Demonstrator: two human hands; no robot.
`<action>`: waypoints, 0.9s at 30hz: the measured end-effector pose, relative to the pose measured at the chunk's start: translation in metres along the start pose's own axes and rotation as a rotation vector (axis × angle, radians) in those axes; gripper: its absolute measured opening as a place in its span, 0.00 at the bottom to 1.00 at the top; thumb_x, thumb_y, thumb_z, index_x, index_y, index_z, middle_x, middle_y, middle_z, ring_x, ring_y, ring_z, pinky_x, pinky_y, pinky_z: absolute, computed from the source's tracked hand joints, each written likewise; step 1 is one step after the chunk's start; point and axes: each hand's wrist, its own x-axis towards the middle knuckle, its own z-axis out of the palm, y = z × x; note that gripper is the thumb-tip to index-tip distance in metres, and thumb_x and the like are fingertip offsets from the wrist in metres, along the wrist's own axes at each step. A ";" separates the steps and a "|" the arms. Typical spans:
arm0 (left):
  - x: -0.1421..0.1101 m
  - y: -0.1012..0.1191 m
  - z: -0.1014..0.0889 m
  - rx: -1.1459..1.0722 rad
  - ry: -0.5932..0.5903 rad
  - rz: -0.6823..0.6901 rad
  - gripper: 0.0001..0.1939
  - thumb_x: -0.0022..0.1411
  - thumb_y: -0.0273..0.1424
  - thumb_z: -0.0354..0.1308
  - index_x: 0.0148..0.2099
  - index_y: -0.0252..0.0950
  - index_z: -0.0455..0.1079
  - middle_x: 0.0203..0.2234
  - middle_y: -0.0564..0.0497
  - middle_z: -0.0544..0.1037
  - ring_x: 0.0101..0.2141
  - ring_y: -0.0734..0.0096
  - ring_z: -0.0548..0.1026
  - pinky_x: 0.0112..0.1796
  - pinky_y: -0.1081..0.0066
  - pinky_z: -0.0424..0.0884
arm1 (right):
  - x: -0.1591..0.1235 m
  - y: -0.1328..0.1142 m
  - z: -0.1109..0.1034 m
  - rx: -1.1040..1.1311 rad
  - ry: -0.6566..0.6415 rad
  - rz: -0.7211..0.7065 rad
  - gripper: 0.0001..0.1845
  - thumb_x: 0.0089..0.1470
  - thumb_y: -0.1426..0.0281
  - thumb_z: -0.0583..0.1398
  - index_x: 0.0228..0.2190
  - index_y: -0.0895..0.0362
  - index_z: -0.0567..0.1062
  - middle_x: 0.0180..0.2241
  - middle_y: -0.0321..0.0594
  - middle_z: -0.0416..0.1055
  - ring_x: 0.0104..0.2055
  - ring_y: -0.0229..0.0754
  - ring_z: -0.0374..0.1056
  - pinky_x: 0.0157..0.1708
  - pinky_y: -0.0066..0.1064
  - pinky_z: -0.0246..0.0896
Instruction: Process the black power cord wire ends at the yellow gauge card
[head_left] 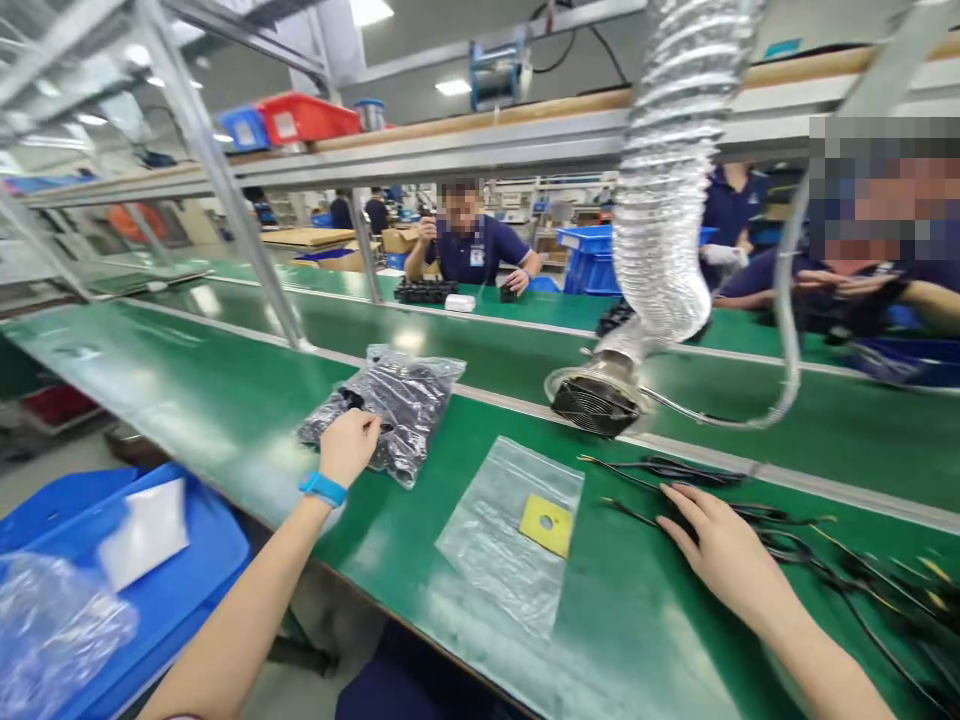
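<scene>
My left hand [349,446], with a blue band at the wrist, reaches into a clear plastic bag of black parts [390,405] on the green bench [240,400]; its fingers are curled at the bag's opening and what they hold is hidden. My right hand [712,545] lies flat with fingers stretched out on several black cables [787,530] spread over the bench at the right. Between the hands lies a flat empty clear bag [502,540] with a yellow square label [546,524].
A silver flexible duct [667,200] ends in a round fan grille [596,403] just beyond the cables. A blue bin [150,570] holding plastic bags stands low at left. People in dark blue shirts sit across the benches. Metal frame posts [225,190] rise at left.
</scene>
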 end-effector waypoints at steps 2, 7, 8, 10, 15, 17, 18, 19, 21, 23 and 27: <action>0.004 -0.016 0.002 0.118 -0.110 -0.018 0.15 0.66 0.31 0.50 0.35 0.33 0.77 0.36 0.41 0.79 0.39 0.58 0.77 0.40 0.66 0.70 | 0.001 -0.001 0.010 -0.018 0.006 -0.009 0.30 0.62 0.50 0.43 0.40 0.56 0.77 0.40 0.53 0.75 0.40 0.55 0.71 0.40 0.47 0.65; 0.025 -0.020 0.017 0.143 -0.203 0.025 0.10 0.63 0.29 0.55 0.43 0.33 0.76 0.39 0.41 0.78 0.42 0.57 0.77 0.44 0.67 0.70 | 0.004 -0.006 0.002 -0.060 0.042 -0.045 0.29 0.63 0.52 0.42 0.32 0.54 0.76 0.30 0.49 0.73 0.31 0.52 0.68 0.31 0.42 0.59; 0.030 -0.019 0.019 0.138 -0.215 0.041 0.12 0.63 0.30 0.55 0.45 0.34 0.75 0.40 0.41 0.78 0.43 0.58 0.77 0.44 0.67 0.70 | 0.006 -0.009 -0.003 -0.064 0.041 -0.066 0.28 0.64 0.53 0.43 0.31 0.54 0.76 0.29 0.48 0.73 0.30 0.51 0.68 0.31 0.41 0.58; 0.040 -0.015 0.023 0.114 -0.246 0.096 0.12 0.63 0.30 0.54 0.45 0.35 0.75 0.42 0.42 0.78 0.43 0.59 0.76 0.46 0.68 0.69 | 0.009 -0.019 -0.013 -0.069 0.040 -0.086 0.26 0.65 0.57 0.44 0.31 0.54 0.75 0.29 0.46 0.72 0.31 0.49 0.67 0.33 0.40 0.58; 0.051 -0.023 0.033 0.100 -0.281 0.216 0.13 0.63 0.31 0.50 0.36 0.35 0.76 0.39 0.41 0.78 0.42 0.54 0.77 0.44 0.63 0.71 | 0.019 -0.032 -0.035 0.014 0.234 0.182 0.17 0.65 0.66 0.46 0.36 0.57 0.72 0.34 0.49 0.73 0.37 0.49 0.67 0.38 0.39 0.60; 0.053 -0.033 0.040 0.120 -0.276 0.283 0.12 0.60 0.31 0.51 0.39 0.35 0.75 0.41 0.41 0.78 0.41 0.53 0.77 0.43 0.63 0.71 | 0.021 -0.036 -0.045 0.050 0.378 0.273 0.15 0.65 0.69 0.46 0.40 0.58 0.71 0.32 0.47 0.73 0.35 0.47 0.67 0.37 0.37 0.59; 0.053 -0.038 0.043 0.121 -0.271 0.304 0.13 0.59 0.30 0.51 0.41 0.35 0.75 0.41 0.41 0.78 0.41 0.53 0.77 0.43 0.63 0.71 | 0.022 -0.040 -0.050 0.044 0.424 0.269 0.15 0.65 0.70 0.46 0.41 0.58 0.71 0.31 0.45 0.72 0.34 0.46 0.67 0.38 0.36 0.59; 0.054 -0.042 0.045 0.112 -0.269 0.313 0.14 0.58 0.30 0.52 0.43 0.35 0.74 0.41 0.41 0.78 0.41 0.53 0.77 0.43 0.63 0.71 | 0.022 -0.047 -0.055 0.024 0.441 0.225 0.14 0.65 0.72 0.46 0.43 0.58 0.71 0.30 0.43 0.72 0.34 0.45 0.66 0.38 0.36 0.58; 0.054 -0.048 0.046 0.069 -0.279 0.287 0.16 0.56 0.30 0.53 0.45 0.34 0.74 0.39 0.41 0.78 0.39 0.54 0.77 0.42 0.64 0.72 | 0.021 -0.065 -0.063 -0.040 0.388 0.047 0.13 0.65 0.73 0.49 0.43 0.57 0.72 0.28 0.41 0.71 0.32 0.43 0.64 0.39 0.35 0.57; 0.053 -0.051 0.044 0.005 -0.300 0.236 0.16 0.54 0.32 0.54 0.44 0.34 0.74 0.35 0.42 0.78 0.36 0.56 0.77 0.40 0.64 0.72 | 0.017 -0.087 -0.067 -0.093 0.260 -0.141 0.11 0.64 0.72 0.52 0.38 0.57 0.74 0.25 0.38 0.68 0.29 0.41 0.62 0.36 0.34 0.54; 0.045 -0.047 0.032 -0.115 -0.159 0.160 0.17 0.57 0.34 0.51 0.45 0.34 0.74 0.35 0.43 0.75 0.34 0.58 0.75 0.40 0.63 0.73 | 0.002 -0.123 -0.059 -0.047 0.045 -0.235 0.18 0.65 0.70 0.53 0.24 0.57 0.72 0.21 0.36 0.63 0.26 0.39 0.57 0.32 0.33 0.50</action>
